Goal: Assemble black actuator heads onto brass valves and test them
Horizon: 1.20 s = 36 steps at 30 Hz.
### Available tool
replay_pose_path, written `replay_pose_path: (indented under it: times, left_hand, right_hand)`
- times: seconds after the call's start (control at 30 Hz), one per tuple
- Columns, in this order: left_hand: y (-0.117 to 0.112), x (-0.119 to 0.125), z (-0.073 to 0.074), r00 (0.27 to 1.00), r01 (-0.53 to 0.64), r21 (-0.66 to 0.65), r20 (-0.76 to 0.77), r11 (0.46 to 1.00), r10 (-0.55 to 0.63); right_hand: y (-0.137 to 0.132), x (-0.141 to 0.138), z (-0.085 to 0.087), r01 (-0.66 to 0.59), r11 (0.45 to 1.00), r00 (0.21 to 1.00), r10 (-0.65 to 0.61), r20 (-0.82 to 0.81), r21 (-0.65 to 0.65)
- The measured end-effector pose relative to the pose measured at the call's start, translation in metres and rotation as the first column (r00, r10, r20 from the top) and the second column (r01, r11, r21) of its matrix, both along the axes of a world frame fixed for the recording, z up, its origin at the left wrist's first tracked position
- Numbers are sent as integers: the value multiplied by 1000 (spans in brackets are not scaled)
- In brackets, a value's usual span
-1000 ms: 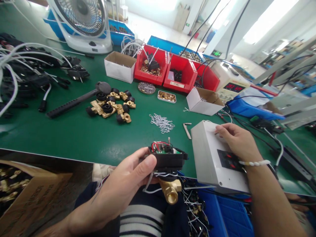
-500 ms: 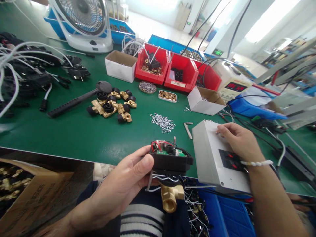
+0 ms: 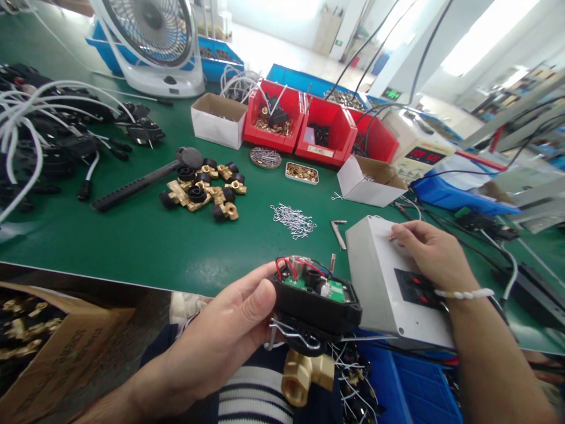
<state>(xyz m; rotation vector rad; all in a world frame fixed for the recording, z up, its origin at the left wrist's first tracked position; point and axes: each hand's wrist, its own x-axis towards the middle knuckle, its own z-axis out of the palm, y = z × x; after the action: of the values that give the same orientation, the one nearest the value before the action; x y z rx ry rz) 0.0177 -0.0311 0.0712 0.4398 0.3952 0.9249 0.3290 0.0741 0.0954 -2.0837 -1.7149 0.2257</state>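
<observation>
In my left hand [image 3: 229, 330] is an electric valve, gripped by one side of its open black housing [image 3: 315, 309]. A green circuit board [image 3: 326, 288] with red wires shows inside it. Below the housing hang a bent metal clip [image 3: 295, 333] and a brass valve body [image 3: 304, 377]. My right hand [image 3: 426, 244] rests over a grey control box [image 3: 375, 282], thumb and finger pinched on a small metal toggle switch [image 3: 392, 238] on its top. Near the box lie a hex key [image 3: 339, 234] and a heap of metal spring clips [image 3: 293, 221].
On the green bench are a black hammer [image 3: 145, 179], several brass fittings [image 3: 207, 188], a dish of pins [image 3: 265, 157] and a tin of brass parts [image 3: 302, 172]. Red bins [image 3: 276, 138], white boxes [image 3: 218, 132] and a fan [image 3: 170, 82] stand behind. Cables lie left and right.
The valve has dropped slightly and tilted, so more of its circuit board shows and its brass body sits lower. My right hand stays at the switch. The whole view has shifted a little.
</observation>
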Motion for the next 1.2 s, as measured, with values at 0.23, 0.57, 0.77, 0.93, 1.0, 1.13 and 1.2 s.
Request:
replay_pose_path:
  times: [0.23, 0.57, 0.77, 0.93, 1.0, 1.13, 1.2]
  left_hand:
    - [6, 6, 1, 997, -61, -147, 30, 987, 67]
    - [11, 3, 2, 999, -9, -326, 43, 945, 24]
    - [8, 1, 1, 1000, 16, -311, 31, 950, -7]
    - [8, 0, 3, 1000, 11, -308, 23, 951, -4]
    - [9, 0, 2, 1000, 17, -306, 23, 952, -11]
    - [10, 2, -1, 999, 21, -298, 40, 954, -9]
    - [10, 2, -2, 999, 17, -287, 46, 958, -4]
  right_hand:
    - [0, 0, 3, 13, 1000, 1000, -13, 8, -7]
    - [1, 4, -1, 1, 1000, 1000, -1, 7, 10]
    - [5, 7, -3, -14, 999, 1000, 14, -2, 29]
    - [6, 11, -5, -12, 999, 1000, 13, -17, 43]
    - [6, 11, -6, -7, 999, 1000, 8, -22, 35]
    - [5, 10, -6, 0, 1000, 1000, 0, -31, 13]
    - [5, 10, -6, 7, 1000, 999, -7, -31, 3]
